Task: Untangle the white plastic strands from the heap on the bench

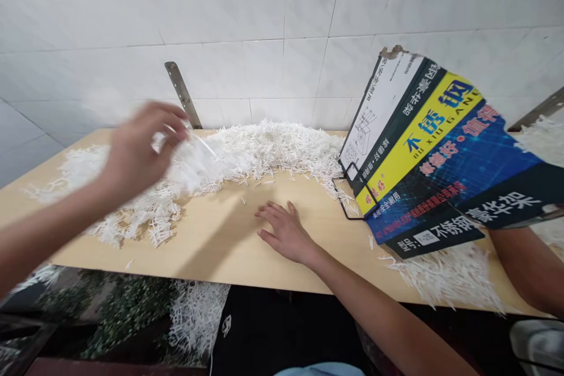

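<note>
My left hand (147, 138), blurred by motion, is raised over the left part of the table with its fingers pinched. It holds a thin, see-through plastic piece (200, 150) that looks like a small clear bag; blur hides its exact shape. Behind and below it spreads a long heap of small white sticks (282, 147). My right hand (285, 230) rests on the bare wood of the table (233, 229), palm down, fingers apart, holding nothing. A few loose white sticks lie near its fingertips.
A printed cardboard sheet (440, 147) stands tilted at the right, held by a black wire frame (348, 214). Another person's arm (526, 264) shows behind it. More white sticks (449, 276) lie there. A metal bracket (183, 94) stands at the tiled wall (247, 6). Green leafy material (132, 311) is below the table's left edge.
</note>
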The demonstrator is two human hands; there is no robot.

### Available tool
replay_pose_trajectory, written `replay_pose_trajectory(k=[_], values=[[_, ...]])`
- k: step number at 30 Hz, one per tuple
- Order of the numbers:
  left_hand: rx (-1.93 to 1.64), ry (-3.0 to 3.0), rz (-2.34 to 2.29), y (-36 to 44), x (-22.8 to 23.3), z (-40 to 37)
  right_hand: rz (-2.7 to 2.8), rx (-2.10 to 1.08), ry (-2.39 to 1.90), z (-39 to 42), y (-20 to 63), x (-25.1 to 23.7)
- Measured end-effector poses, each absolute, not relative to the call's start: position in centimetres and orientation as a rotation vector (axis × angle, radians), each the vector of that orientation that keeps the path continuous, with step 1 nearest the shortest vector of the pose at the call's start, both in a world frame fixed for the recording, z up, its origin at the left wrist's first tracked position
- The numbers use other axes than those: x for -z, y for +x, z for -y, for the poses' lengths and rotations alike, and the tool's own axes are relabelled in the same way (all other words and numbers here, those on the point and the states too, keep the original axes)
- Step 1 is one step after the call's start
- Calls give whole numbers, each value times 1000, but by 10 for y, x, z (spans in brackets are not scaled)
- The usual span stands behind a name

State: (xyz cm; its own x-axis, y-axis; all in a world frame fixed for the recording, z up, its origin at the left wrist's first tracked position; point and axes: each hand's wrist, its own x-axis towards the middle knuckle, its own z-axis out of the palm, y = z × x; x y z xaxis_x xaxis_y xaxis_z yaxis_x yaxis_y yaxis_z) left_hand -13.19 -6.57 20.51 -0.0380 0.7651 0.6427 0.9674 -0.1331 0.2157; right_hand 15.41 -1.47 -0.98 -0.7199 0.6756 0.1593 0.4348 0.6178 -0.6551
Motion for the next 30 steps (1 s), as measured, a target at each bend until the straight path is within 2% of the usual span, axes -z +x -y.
replay_pose_trajectory(k=[2,5,9,11,13,20,24,30], values=[[816,-2302,1583,-96,-157,66,2226,-1105,-865,12,159,6],[761,-2506,1411,-46,-78,60,1897,-1425,-695,8,164,0],[1127,-2307,1466,-14,-15,54,1752,-1488,-666,1,162,1],[1318,-2179,1582,-19,-8,57,1657,-1510,-721,-3,161,4],[1332,-2152,1706,-37,-8,63,1565,-1548,-774,-8,162,5],[481,-2438,1839,-114,1,83,1652,-1424,-617,-28,190,-9],[360,-2411,1844,-144,6,83,1967,-1245,-664,-23,212,-15],[205,-2385,1842,-185,1,70,2007,-902,-729,-1,234,-6]])
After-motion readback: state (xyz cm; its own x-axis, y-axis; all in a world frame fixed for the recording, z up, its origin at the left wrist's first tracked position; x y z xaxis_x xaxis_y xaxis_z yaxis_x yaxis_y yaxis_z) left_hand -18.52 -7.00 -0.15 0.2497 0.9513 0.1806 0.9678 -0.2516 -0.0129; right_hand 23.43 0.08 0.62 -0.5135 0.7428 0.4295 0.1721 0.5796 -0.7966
